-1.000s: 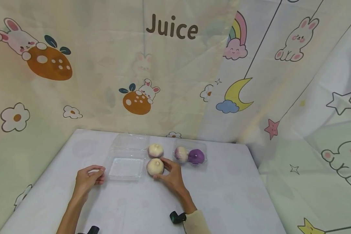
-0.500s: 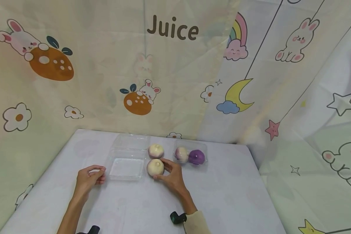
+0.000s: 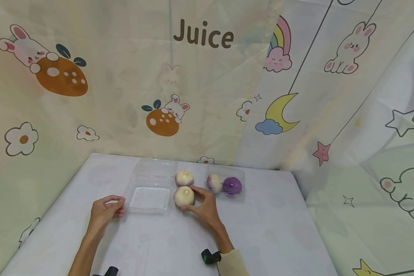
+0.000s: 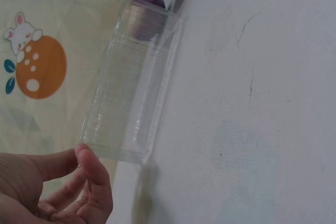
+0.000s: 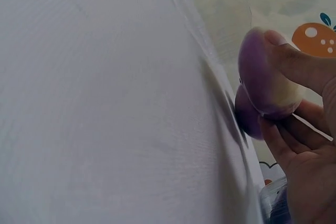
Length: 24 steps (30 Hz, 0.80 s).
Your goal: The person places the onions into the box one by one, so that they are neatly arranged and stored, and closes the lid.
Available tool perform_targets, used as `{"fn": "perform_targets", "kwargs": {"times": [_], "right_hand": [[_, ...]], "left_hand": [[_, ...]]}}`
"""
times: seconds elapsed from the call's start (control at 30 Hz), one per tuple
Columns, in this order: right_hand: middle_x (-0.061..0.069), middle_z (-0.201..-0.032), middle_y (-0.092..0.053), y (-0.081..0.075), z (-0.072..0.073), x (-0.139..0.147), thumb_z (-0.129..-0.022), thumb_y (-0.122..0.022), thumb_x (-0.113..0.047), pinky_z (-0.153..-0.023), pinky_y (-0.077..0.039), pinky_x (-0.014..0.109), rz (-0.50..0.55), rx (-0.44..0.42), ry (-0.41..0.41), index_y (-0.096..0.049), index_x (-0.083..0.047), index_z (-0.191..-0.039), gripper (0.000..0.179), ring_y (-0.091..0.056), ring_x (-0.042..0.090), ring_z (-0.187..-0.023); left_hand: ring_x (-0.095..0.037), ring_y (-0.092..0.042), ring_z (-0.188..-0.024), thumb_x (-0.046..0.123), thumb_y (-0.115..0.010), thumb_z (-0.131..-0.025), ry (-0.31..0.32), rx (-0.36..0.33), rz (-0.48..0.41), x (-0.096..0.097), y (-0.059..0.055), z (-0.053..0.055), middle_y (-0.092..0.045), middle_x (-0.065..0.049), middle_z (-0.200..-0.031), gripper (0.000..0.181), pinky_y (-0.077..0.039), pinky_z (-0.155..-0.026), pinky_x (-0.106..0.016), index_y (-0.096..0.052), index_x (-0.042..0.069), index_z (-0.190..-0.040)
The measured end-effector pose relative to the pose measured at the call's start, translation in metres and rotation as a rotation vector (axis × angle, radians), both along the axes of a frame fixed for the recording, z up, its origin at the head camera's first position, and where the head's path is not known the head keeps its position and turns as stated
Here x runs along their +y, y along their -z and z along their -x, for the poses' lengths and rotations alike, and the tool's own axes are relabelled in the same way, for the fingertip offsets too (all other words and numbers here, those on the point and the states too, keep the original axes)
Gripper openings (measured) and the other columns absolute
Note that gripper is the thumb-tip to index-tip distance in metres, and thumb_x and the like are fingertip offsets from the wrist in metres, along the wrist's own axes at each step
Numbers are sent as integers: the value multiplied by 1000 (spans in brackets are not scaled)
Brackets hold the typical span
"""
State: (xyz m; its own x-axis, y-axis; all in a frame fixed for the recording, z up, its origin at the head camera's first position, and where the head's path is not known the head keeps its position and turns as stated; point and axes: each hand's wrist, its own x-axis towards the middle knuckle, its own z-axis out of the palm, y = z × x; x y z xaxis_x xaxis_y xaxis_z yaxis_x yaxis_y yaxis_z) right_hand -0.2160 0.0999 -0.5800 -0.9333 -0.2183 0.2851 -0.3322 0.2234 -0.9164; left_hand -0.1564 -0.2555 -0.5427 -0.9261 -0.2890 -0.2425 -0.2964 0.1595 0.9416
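A clear plastic container [image 3: 150, 210] stands with its lid folded back. At its left side, thumb and forefinger of my left hand [image 3: 105, 211] pinch the rim corner, as the left wrist view shows. My right hand [image 3: 205, 209] grips a cream-and-purple turnip [image 3: 184, 196] by its side, thumb nearest me. In the right wrist view this turnip [image 5: 260, 74] seems just off the table, purple side down. Behind it lies a second turnip [image 3: 184, 178], close against the container.
Right of my right hand, another clear container [image 3: 241, 173] holds a pale turnip [image 3: 214, 183] and a purple one [image 3: 232, 186]. A white cloth covers the table [image 3: 262, 230]. A printed curtain [image 3: 207, 96] hangs behind its far edge.
The gripped turnip has risen very slightly in my right hand. My left hand stays at the container, and the view has shifted a little.
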Motion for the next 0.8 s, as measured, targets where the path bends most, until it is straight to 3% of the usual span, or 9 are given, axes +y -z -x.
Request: {"fn": "perform_targets", "kwargs": {"times": [0.2, 0.5, 0.8], "right_hand": [[17, -138, -74, -5, -2, 0, -72, -103, -9, -113, -60, 43, -8, 18, 10, -70, -2, -140, 77, -75, 33, -122], [11, -135, -76, -13, -3, -1, -69, -105, -10, -112, -61, 40, 12, -5, 19, -73, -7, -137, 75, -76, 27, -119], [12, -133, -77, -15, -3, -1, -72, -103, -11, -109, -63, 43, 18, 45, 19, -73, -7, -137, 72, -77, 26, -116]], "left_hand": [[-10, -74, -67, 14, -72, -107, 0, 1, -3, -1, 1, 0, -78, 0, -77, 37, -68, -65, -24, -64, -14, -129], [-10, -74, -66, 14, -72, -107, 1, -2, -2, 0, 0, 0, -78, 0, -77, 37, -67, -65, -24, -64, -14, -129], [-11, -75, -66, 13, -73, -106, 2, 2, -8, 0, -1, 1, -78, 1, -76, 36, -67, -64, -24, -64, -14, -128]]}}
